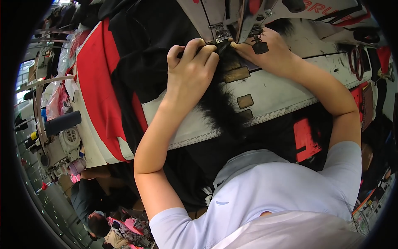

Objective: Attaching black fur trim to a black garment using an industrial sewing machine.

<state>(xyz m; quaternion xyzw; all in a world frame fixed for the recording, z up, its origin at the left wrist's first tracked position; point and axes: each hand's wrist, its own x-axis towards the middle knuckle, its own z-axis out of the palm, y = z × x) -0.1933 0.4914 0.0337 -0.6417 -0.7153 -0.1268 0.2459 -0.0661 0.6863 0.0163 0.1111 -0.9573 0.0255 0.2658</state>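
A strip of black fur trim (219, 106) runs from the needle area of a sewing machine (253, 25) down over the table's front edge. Black fabric (141, 54) spreads to the left of it. My left hand (192, 64) is bent over the trim and fabric just left of the presser foot (219, 35), its fingers curled and pressing at the edge. On the other side, my right hand (265, 52) pinches the material close to the foot, partly behind a machine part. The fingertips of both hands nearly meet at the needle.
The white sewing table (186, 128) has a measuring tape along its front edge and worn brown patches. Red fabric (97, 79) lies at the left under the black cloth. Scissor-like dark red loops (355, 62) lie at the right. Another person (99, 222) sits at lower left.
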